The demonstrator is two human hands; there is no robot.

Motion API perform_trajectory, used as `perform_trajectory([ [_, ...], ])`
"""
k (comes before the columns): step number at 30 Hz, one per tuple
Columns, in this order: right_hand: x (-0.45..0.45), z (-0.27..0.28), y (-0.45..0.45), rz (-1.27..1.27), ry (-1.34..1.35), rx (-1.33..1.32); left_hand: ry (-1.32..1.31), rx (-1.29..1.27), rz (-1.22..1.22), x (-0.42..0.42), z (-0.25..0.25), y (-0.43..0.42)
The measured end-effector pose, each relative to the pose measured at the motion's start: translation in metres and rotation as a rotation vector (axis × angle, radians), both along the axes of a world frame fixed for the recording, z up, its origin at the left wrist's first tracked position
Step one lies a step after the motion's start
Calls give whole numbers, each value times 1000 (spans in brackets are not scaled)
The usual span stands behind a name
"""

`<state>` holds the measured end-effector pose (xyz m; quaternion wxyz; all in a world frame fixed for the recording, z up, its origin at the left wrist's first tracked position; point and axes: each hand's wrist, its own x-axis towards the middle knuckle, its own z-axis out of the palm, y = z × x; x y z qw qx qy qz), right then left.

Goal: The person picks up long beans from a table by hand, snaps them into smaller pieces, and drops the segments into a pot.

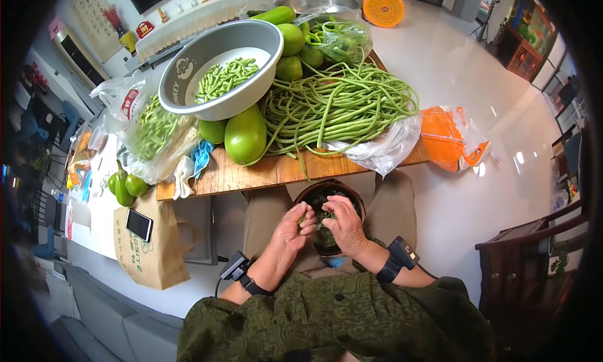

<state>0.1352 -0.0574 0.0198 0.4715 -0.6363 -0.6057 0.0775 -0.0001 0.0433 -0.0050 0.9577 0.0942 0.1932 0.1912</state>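
Note:
Above a round bin [360, 202] between the knees, my left hand [294, 229] has its thumb and fingers pressed together. Whatever it may be pinching is too small to make out. Close beside it on the right, my right hand [347, 229] is curved, with a gap between thumb and fingers and nothing plainly held. Dark green scraps lie inside the bin. On the wooden table [251, 181] in front rests a heap of long green beans [342, 104]. A grey basin [173, 88], propped on round green vegetables [245, 136], contains cut bean pieces [226, 79].
Left of the basin sits a plastic bag of green pieces [151, 129]. A phone [139, 225] lies on a brown paper bag [157, 255]. An orange plastic bag [449, 139] hangs off the table's right end. A metal bowl [320, 4] stands at the back.

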Motion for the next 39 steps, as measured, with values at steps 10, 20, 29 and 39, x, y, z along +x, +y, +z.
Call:
perform_trajectory([
  [10,13,-41,-5,121,130,-575,357,1356,725,-13,220,99],
  [20,21,-54,-6,243,42,-646,1504,2491,1014,24,235,219],
  [29,21,-48,-3,265,2,-826,685,2449,410,113,143,106],
  [39,23,-53,-5,313,-47,-871,1232,2315,88,145,102,107],
])
